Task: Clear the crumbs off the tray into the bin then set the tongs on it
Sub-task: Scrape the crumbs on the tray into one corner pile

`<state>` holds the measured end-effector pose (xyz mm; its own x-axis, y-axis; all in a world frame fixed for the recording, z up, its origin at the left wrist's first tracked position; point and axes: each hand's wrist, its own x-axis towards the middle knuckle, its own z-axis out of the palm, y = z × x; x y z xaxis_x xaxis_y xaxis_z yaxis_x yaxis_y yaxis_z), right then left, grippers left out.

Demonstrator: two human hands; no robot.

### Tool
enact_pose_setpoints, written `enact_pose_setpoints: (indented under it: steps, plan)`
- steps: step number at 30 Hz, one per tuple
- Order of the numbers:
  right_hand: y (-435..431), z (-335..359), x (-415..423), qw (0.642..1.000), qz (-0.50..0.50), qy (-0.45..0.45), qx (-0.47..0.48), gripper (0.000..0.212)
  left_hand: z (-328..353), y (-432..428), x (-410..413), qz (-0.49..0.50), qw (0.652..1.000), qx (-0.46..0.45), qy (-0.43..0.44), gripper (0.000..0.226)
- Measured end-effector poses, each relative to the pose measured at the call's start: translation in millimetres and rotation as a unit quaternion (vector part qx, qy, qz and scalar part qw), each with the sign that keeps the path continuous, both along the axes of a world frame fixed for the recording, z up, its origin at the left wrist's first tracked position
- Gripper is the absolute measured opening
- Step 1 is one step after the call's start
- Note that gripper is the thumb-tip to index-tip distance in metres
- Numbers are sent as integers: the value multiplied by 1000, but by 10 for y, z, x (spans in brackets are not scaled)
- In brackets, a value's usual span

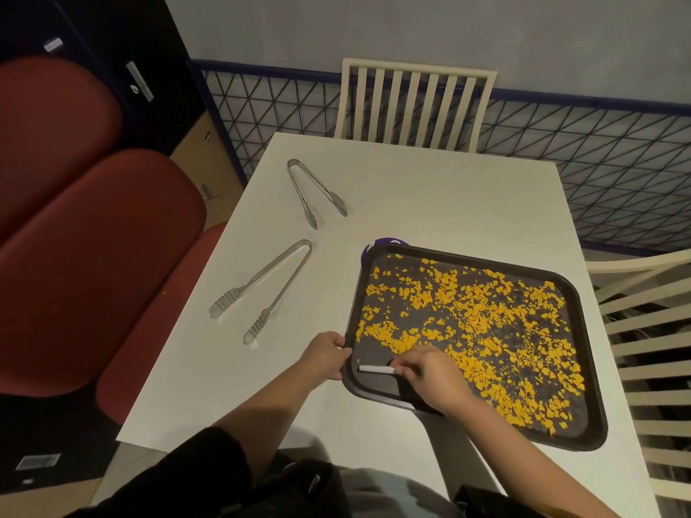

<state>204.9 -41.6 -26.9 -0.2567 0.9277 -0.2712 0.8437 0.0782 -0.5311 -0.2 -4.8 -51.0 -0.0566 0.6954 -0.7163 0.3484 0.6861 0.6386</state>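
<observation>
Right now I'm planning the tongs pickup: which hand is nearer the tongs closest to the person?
Left. The left hand grips the tray at its left edge, just right of those nearer tongs. The right hand is farther right, over the tray, holding a white stick.

Tray (589, 372): dark brown, apparently plastic, with a smooth raised rim of slight sheen and a duller, faintly textured floor. Crumbs (486, 319): dry, matt, orange-yellow flakes with broken angular edges. Near tongs (261, 289) and far tongs (316, 194): bare metal, smooth and reflective along the arms, ribbed at the gripping ends. Table (430, 203): white, smooth, matt top with a soft sheen. Chairs (413, 102): cream-painted slats, probably wood, satin finish. Bench (93, 233): red padded upholstery, smooth, low gloss. Sleeve (209, 461): black matt cloth. Stick (375, 369) in the right hand (433, 375): white, matt, material unclear.
</observation>
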Motion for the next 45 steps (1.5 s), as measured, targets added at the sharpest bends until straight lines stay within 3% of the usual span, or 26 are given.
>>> enact_pose_setpoints:
  steps: [5,10,22,29,39,42,45]
  plan:
    - [2,-3,-115,998,36,-36,-23,16,-15,-10,-4,-1,1000,3,5,5]
    - [97,3,-299,997,-24,-59,41,19,-37,-26,-15,5,1000,4,7,9]
    - [247,78,-152,980,-186,-63,28,15,0,-46,-4,9,1000,17,8,9]
    - [-186,-43,-320,995,-84,-57,2,16,7,-26,3,18,1000,5,-2,16]
    - [-18,71,232,972,-214,-84,47,13,54,-23,18,15,1000,2,10,16]
    - [-169,98,137,988,-149,-30,28,9,58,-32,19,17,1000,4,7,16]
    - [-344,2,-36,998,-46,-33,-8,11,62,-31,26,17,1000,5,6,17]
